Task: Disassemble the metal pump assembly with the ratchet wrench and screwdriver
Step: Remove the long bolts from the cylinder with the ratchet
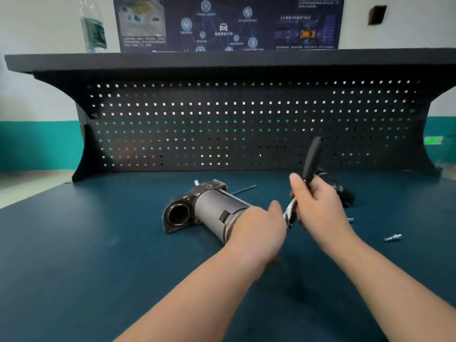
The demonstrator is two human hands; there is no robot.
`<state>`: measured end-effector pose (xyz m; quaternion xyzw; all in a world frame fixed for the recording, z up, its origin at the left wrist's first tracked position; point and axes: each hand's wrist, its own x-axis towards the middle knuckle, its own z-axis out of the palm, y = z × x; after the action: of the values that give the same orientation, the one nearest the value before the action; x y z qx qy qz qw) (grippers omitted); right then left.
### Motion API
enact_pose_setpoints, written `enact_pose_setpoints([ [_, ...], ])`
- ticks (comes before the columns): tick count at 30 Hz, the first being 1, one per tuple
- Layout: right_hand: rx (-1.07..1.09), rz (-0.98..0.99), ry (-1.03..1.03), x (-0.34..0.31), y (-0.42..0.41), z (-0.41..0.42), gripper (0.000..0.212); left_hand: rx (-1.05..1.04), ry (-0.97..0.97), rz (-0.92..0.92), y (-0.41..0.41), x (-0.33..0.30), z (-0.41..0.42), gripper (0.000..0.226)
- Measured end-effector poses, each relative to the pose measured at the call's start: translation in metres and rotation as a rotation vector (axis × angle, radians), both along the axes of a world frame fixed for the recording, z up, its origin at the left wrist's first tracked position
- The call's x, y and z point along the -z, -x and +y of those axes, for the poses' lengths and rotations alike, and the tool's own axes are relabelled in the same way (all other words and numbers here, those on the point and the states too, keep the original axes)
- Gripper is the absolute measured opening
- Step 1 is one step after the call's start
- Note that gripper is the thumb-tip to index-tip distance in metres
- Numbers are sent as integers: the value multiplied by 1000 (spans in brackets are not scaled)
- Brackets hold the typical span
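The pump [209,208] lies on its side on the counter [98,243]. The left hand [256,225] grips its near end, fingers curled round it. The right hand [318,203] clamps the wrench [311,159], whose head sits just beside the left fingers [276,206].
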<state>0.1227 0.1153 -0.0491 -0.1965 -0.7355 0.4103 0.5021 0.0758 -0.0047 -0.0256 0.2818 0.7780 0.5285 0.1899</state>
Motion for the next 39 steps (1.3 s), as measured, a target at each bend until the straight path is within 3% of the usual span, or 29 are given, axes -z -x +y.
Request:
enact_pose_setpoints([
  [2,-15,-28,-48,-1,-3,0,40,106,-59,-600,-4,-2,10,51],
  [3,-14,-43,-92,-3,-6,-2,38,150,-137,-789,-4,-1,13,54],
  [5,-17,-88,-219,-6,-12,-6,31,207,-265,-952,-1,5,18,49],
  [8,-96,-166,-392,-13,-18,-17,18,275,-302,-915,2,13,19,38],
  [13,-168,-283,-648,-16,-16,-42,26,234,-483,-935,4,21,11,60],
  [15,-204,-301,-655,-15,-15,-44,13,215,-470,-932,9,23,8,48],
  [17,-223,-307,-627,-15,-16,-42,10,216,-451,-971,14,22,6,51],
  [20,-206,-300,-588,-14,-18,-40,36,252,-455,-1024,9,17,5,50],
  [23,-177,-248,-552,-15,-20,-35,40,221,-466,-1036,5,17,7,35],
  [28,-216,-34,-181,-12,-16,-34,22,150,-493,-1065,4,21,12,16],
  [30,-144,93,75,-9,-13,-31,31,151,-511,-1083,4,22,13,17],
  [33,-76,142,645,0,-5,-19,37,179,-496,-1074,3,25,15,19],
  [35,-62,92,794,-1,-3,-20,38,178,-485,-1048,2,26,16,21],
  [37,39,20,457,-1,-5,-21,35,153,-474,-1030,2,26,18,25],
  [39,102,-45,-116,-8,-11,-27,31,177,-480,-1031,3,25,17,21],
])
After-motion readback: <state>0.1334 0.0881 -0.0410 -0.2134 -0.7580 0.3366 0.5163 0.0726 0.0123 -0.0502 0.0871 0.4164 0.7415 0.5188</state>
